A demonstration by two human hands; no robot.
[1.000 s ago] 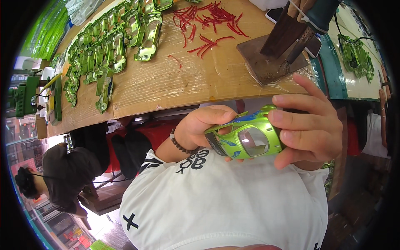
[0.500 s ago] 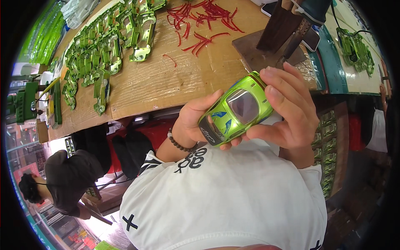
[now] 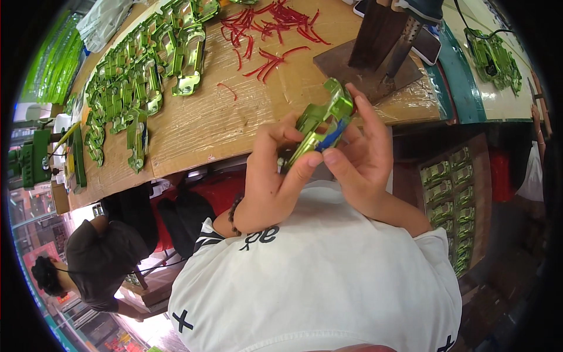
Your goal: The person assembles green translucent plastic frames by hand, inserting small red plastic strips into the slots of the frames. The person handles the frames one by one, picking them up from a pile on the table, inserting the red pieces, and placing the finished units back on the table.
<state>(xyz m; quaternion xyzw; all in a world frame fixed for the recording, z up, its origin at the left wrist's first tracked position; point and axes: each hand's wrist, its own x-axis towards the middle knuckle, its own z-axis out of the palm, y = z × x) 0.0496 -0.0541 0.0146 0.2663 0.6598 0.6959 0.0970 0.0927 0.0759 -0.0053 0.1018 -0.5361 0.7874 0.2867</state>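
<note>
A glossy green toy car body shell [image 3: 337, 110] with a blue marking is tilted on its side between my hands, over the front edge of the workbench. My left hand [image 3: 272, 170] grips one end, its thumb and fingers closed around the shell. At the other side my right hand [image 3: 366, 155] holds it, the thumb pressing near the lower edge and the fingers wrapped behind. The shell's hollow inside and cut-outs partly show; its roof is turned away.
Many similar green shells [image 3: 126, 88] cover the bench's left. Thin red strips [image 3: 272, 61] lie scattered beyond my hands. Back right, a tool with a perforated metal barrel [image 3: 402, 50] rests at a dark plate [image 3: 340, 61]. More shells fill a tray [image 3: 478, 217] at right. Another person [image 3: 108, 252] is at left.
The car shell has been turned from roof-up onto its side, showing its hollow inside. My right hand has shifted left and closed around it; my left hand has changed its grip.
</note>
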